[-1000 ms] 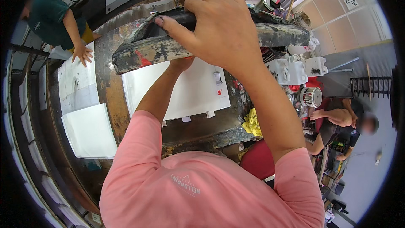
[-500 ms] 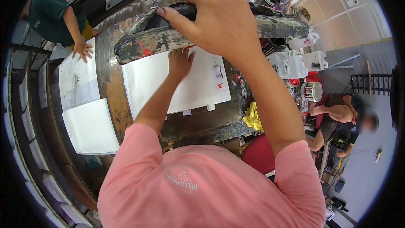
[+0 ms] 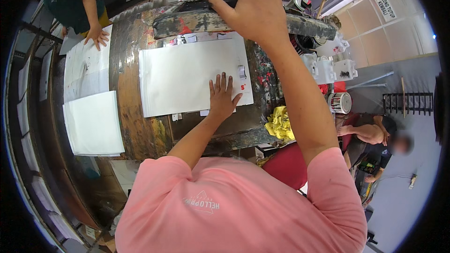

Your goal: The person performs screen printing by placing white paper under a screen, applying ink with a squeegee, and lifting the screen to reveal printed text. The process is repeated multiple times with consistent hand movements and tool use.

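Note:
My left hand (image 3: 222, 96) lies flat on a large white paper sheet (image 3: 183, 75), fingers spread and nothing held. The sheet is on the dark, ink-stained table, with a small red mark and a grey patch near its right side. My right hand (image 3: 260, 16) grips an ink-smeared wooden frame (image 3: 206, 23) at the far side of the sheet, its thumb stretched out to the left. The frame is tilted up, its near edge raised over the far end of the sheet. Part of the fingers' grip is hidden behind the frame.
White paper stacks (image 3: 91, 122) lie at the left, where another person's hand (image 3: 97, 36) rests on the farther sheets. A yellow cloth (image 3: 280, 122), white plastic containers (image 3: 323, 69) and a paint can (image 3: 340, 103) are at the right. Another person sits farther right.
My left hand has come out from near the raised frame and back toward me, now flat on the sheet. The frame's near edge sits farther away, with my right hand still on it.

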`<state>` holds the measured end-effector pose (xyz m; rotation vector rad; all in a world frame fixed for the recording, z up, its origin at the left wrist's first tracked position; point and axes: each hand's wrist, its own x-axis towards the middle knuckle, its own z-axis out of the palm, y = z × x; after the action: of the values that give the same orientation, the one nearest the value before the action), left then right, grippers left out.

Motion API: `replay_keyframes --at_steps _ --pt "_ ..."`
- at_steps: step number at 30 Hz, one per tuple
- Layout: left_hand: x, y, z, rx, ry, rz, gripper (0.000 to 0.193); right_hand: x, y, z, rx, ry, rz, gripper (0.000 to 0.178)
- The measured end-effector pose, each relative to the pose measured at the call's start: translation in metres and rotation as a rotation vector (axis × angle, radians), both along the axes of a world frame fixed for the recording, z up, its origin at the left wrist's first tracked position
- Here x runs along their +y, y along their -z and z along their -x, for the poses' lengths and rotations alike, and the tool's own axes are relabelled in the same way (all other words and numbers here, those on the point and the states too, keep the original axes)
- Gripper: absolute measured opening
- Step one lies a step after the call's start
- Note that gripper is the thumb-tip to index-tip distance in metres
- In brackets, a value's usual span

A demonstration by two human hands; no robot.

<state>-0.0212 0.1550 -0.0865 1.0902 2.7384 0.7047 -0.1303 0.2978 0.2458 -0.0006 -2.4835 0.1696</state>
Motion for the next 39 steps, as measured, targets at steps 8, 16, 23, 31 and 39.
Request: replay_keyframes --at_steps 8,16,23,31,39 --pt "0.016 0.029 -0.012 0.122 -0.118 0.129 0.077 -0.004 0.009 -0.014 -0.005 -0.013 0.014 0.062" --pt "0.01 0.004 -0.012 -0.021 -0.053 0.135 0.082 -0.008 0.025 -0.022 0.053 0.006 -0.053 0.064" --pt "-0.023 -0.073 0.009 -0.298 -0.159 -0.582 0.098 -0.017 0.025 -0.034 -0.084 0.005 -0.049 0.066" --pt "-0.141 -0.167 -0.003 -1.623 -0.613 -1.537 0.107 -0.013 0.131 -0.106 -0.648 -0.184 -0.003 0.048" --pt "-0.157 -0.069 -0.009 -1.646 -0.653 -1.095 0.087 0.047 0.23 0.037 -0.429 -0.142 0.184 0.044"
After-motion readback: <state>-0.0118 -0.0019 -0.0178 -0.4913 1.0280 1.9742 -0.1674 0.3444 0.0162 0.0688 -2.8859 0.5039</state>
